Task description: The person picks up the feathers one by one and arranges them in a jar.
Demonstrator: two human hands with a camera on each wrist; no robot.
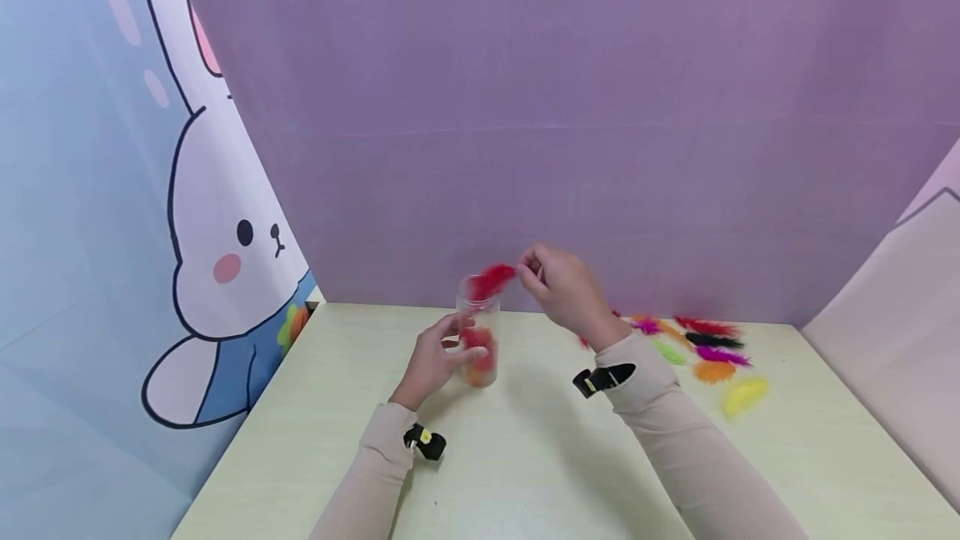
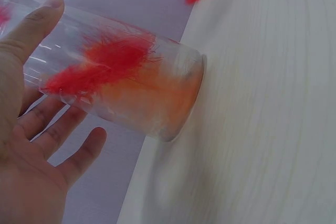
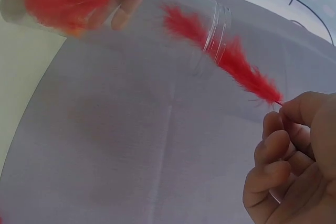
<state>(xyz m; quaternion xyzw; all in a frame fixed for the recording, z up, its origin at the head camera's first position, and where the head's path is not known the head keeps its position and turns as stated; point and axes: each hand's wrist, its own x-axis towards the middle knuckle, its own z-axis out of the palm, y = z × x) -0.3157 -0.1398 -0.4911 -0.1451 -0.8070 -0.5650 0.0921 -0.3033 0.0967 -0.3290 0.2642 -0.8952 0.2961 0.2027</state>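
A clear jar [image 1: 468,317] stands on the table, and my left hand [image 1: 438,358] grips its side with thumb and fingers around it. Red and orange feathers [image 2: 118,59] lie in the lower part of the jar, seen through its wall. Above the mouth, my right hand [image 1: 558,286] pinches the quill of a red feather [image 3: 242,72] between thumb and forefinger. The tip of that feather is inside the jar, past the rim, while its quill end stays outside. In the right wrist view the other fingers of my right hand are curled in.
To the right on the pale table [image 1: 540,457] lie several loose feathers, among them a yellow feather [image 1: 746,397], an orange feather [image 1: 713,372] and a black feather [image 1: 712,341]. A purple cloth [image 1: 570,107] hangs behind; a rabbit-print cloth [image 1: 217,190] hangs at left.
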